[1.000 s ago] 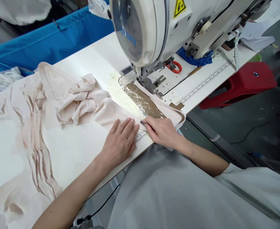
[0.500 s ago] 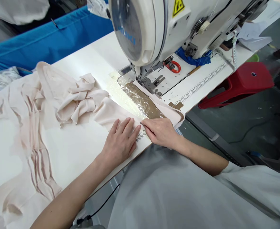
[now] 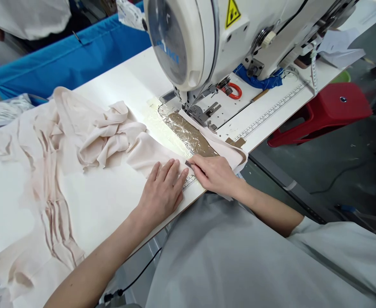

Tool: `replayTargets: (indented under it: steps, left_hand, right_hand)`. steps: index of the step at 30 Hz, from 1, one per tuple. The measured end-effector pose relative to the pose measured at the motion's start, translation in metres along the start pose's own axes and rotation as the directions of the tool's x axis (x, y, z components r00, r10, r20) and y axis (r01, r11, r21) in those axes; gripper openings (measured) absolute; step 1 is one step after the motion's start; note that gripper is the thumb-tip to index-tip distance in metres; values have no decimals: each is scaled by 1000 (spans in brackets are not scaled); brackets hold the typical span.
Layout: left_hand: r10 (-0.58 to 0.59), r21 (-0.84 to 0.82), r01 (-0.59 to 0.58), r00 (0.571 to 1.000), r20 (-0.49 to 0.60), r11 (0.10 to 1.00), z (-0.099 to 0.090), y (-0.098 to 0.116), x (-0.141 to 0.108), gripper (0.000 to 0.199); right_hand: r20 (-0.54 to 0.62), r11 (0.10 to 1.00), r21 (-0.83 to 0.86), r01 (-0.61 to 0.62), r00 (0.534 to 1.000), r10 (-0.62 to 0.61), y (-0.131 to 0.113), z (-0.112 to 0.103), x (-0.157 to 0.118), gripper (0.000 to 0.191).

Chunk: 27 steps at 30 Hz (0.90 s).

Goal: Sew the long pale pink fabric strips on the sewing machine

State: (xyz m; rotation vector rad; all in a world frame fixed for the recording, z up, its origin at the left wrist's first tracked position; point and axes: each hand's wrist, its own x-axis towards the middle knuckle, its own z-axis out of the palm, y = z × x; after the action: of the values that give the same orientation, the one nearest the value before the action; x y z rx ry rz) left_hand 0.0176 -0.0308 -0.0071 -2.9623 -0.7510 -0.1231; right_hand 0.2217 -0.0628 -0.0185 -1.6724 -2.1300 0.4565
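My left hand [image 3: 164, 186] lies flat, fingers stretched, on the edge of the pale pink fabric [image 3: 152, 152]. Just right of it, my right hand [image 3: 215, 172] is closed over the fabric's end. A small dark flat piece [image 3: 188, 164] sticks out from its thumb and forefinger; its kind cannot be made out, as the rest is inside the hand. From the right hand a folded pink strip [image 3: 221, 147] runs up to the presser foot of the sewing machine [image 3: 190, 47]. Brown tape [image 3: 190, 134] covers the table beside that strip.
Bunched and pleated pink fabric [image 3: 54, 179] spreads over the left of the white table [image 3: 101, 205]. Red-handled scissors or a similar tool [image 3: 237, 91] lies behind the needle. A ruler strip [image 3: 271, 111] runs along the table. A red stool [image 3: 329, 111] stands at right, a blue cloth bin [image 3: 69, 55] behind.
The small dark piece in my right hand shows more clearly beyond the fingertips now. Both hands stay nearly in place; the view has shifted slightly.
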Motion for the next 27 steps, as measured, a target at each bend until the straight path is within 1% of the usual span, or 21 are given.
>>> replayTargets:
  steps: [3,6,10,12,14,16,19,22,24,27]
  left_hand:
    - [16,5,-16,1000,-13,1000,1,0,0,45]
    - [23,3,-23,1000,-20,1000,1,0,0,45]
    - [6,7,-6,1000,3,1000,1,0,0,46]
    - [10,7,-10,1000,12,1000,0,0,0,46]
    - [12,0,-12,1000,15,1000,0,-1,-1,45]
    - [-12,-13,12,1000,12,1000,0,-3,-1,45]
    - [-63,-49,63,998,1,997,3,-6,-1,45]
    - [-35,-98,33,999,-13,995,6,-9,-2,45]
    - [-4,-118,2,1000,-17,993,7,-9,-2,45]
    - [12,-114,-13,1000,-7,993,6,-8,-2,46]
  right_hand:
    - [55,998,-61,-12,998,15,-3,4,5,25]
    - [84,996,-91,-15,996,23,-6,4,6,25]
    - [116,994,-109,16,993,-4,-4,-5,4,23]
    - [123,998,-63,26,992,-18,0,-12,1,23]
    - [74,1000,25,-9,997,7,6,-17,-4,21]
    - [-13,993,99,-60,998,62,11,-19,-9,20]
    - [-94,992,101,-77,992,87,10,-15,-14,21]
    - [-107,998,40,-52,993,56,4,-6,-13,24]
    - [-94,999,6,-36,995,36,1,-1,-11,25]
    - [-64,1000,-11,-14,998,14,-1,2,-10,25]
